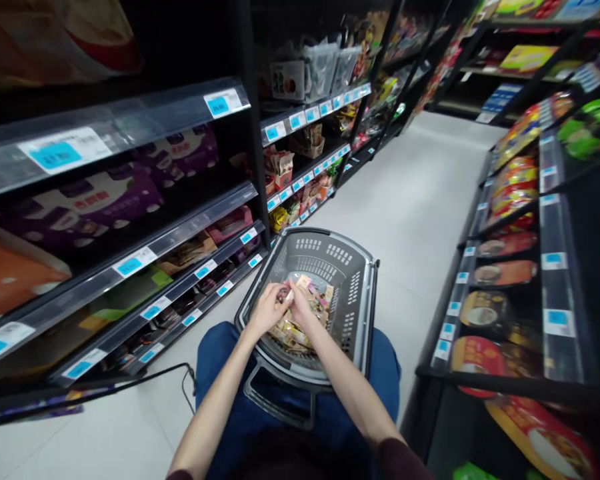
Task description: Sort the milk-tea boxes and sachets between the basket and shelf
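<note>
A grey plastic shopping basket [355, 280] rests on my lap, over blue trousers, and holds several small snack packets [317, 303]. Both hands are inside the basket, close together above the packets. My left hand [266, 310] has its fingers curled onto a packet. My right hand [300, 303] pinches a small packet beside it. What exactly lies between the fingers is too small to name.
Shelves [130, 260] with blue price tags and packaged goods run along the left. Another shelf unit [530, 267] with bowls and packets stands at the right. A pale tiled aisle floor [410, 200] stretches ahead. A black cable [180, 373] hangs at lower left.
</note>
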### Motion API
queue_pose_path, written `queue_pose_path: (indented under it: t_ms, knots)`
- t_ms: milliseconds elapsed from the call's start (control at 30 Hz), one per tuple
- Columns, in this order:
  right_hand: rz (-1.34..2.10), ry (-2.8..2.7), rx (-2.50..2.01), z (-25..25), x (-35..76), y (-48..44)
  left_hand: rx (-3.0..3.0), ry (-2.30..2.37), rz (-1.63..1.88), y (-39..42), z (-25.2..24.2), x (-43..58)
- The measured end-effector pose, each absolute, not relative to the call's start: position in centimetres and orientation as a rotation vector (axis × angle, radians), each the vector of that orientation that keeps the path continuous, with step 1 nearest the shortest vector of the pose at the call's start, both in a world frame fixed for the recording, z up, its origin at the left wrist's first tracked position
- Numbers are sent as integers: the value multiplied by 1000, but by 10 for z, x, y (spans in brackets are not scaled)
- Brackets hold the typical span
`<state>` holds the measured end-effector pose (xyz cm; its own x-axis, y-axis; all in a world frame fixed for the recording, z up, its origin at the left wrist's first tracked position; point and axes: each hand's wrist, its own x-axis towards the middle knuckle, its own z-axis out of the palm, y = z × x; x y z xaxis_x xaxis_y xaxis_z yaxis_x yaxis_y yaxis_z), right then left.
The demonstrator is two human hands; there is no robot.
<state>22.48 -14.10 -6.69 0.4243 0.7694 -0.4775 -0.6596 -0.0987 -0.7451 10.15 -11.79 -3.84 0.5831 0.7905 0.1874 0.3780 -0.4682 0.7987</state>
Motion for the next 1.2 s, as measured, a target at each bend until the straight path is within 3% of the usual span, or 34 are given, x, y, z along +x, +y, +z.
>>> queue_pose_path:
  t_ms: [233,700,1200]
  knots:
    - [1228,-78,-1026,-60,247,-141,2031,1045,374,-133,-71,112]
    - [1398,-28,-843,-38,276,-150,2235,1106,-21,-158,-44,109]
    - [1347,-45,-818,-31,277,-138,2394,1133,-210,-124,-38,134]
